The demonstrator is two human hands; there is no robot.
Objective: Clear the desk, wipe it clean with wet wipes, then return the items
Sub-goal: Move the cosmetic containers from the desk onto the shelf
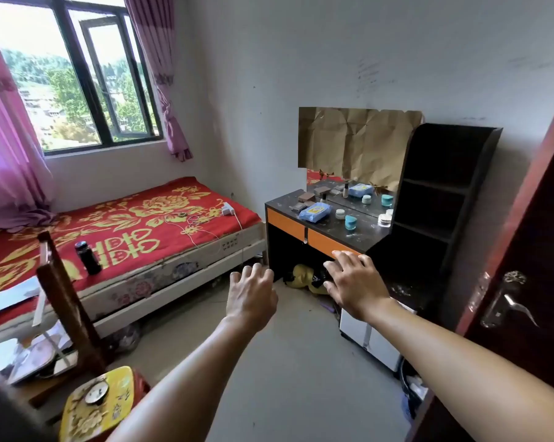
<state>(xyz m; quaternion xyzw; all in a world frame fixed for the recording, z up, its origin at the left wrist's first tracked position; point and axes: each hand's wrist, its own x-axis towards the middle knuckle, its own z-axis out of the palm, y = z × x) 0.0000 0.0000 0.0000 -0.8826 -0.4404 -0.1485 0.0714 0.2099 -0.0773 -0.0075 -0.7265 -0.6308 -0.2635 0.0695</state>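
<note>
In mid-air above the bare floor (269,362), short of the dressing desk, the left hand (251,295) and right hand (355,285) reach forward with fingers spread, holding nothing and touching nothing. The surface (368,231) lies at one o'clock from the hands, dark, speckled with pale flecks and not yet cleared. On it sit the blue pack of wet wipes (315,212), a small white jar (340,214) just beside it, a teal-capped jar (350,222) nearer the front edge, a stack of cotton pads (384,220) at the right end, and flat compacts (299,206) toward the left. A small bottle (323,197) stands at the back against the mirror (352,191), which doubles several items and could mislead a reach. The jars stand close together, so a sweeping grab for the wipes would likely tip one or roll it over the front edge above the orange drawers (304,229). The black shelf unit (441,199) walls off three o'clock, and the door (524,282) crowds the right arm. Open room lies at nine o'clock, where the red bed (126,224) seems the readiest place to set things, though a cable (205,231) and charger (227,209) lie there.
</note>
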